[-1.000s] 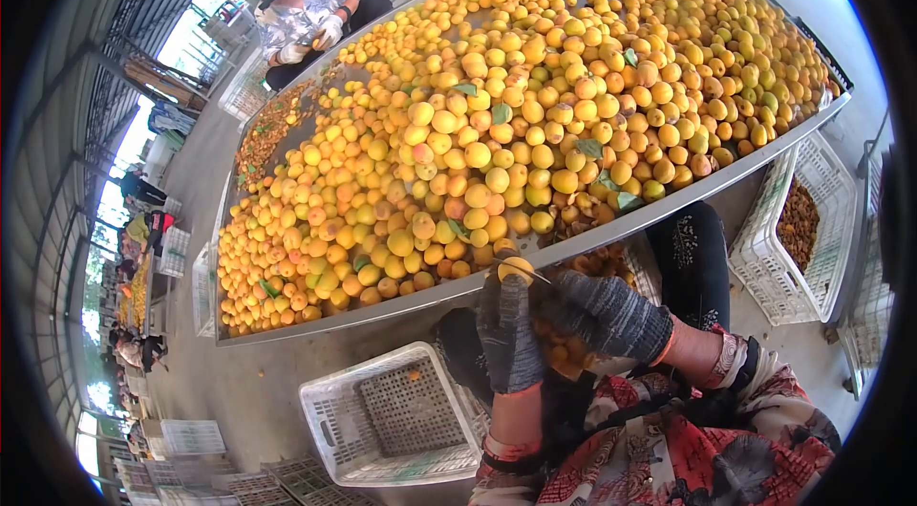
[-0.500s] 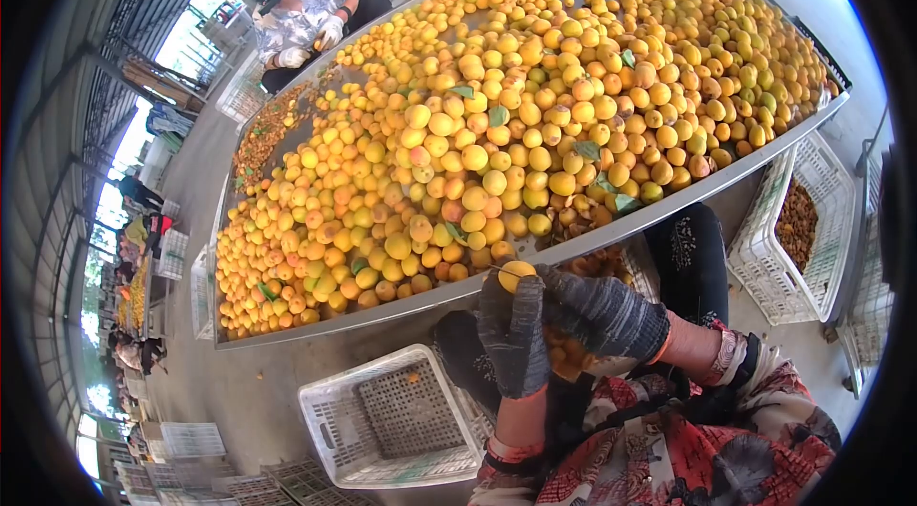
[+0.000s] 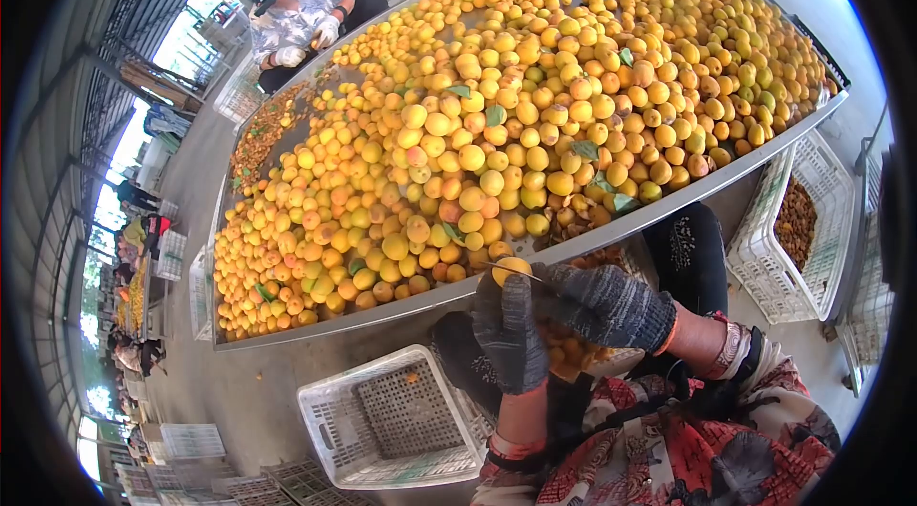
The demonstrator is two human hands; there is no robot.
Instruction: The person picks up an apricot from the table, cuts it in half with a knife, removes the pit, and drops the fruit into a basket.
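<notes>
Centrally, a yellow fruit pinched in a gloved grip

One yellow fruit [image 3: 512,271] sits just below the middle of the frame, in front of the near rim of the worktop [image 3: 382,316]. The left hand [image 3: 508,339], in a dark grey glove, pinches it at the fingertips. The right hand [image 3: 616,307], gloved alike, comes in from the right with its fingers closed on a thin tool [image 3: 535,276], which lies across the fruit; its exact hold is partly hidden.

Beyond them, a broad heap of yellow-orange fruit [image 3: 468,157] spreads over the worktop towards the upper right, with a few green leaves [image 3: 495,114] on top. Below the hands, more orange pieces [image 3: 570,350] show, partly covered by the right glove.

At bottom centre, a white crate [image 3: 315,431] stands on the floor [image 3: 248,382], a small orange bit [image 3: 412,377] inside. At the right edge, another white crate [image 3: 753,262] holds brownish-orange pieces [image 3: 795,224]. Upper left, a co-worker [image 3: 296,14] in a dark cap and pale gloves sits at the worktop's far side, hands close together
</notes>
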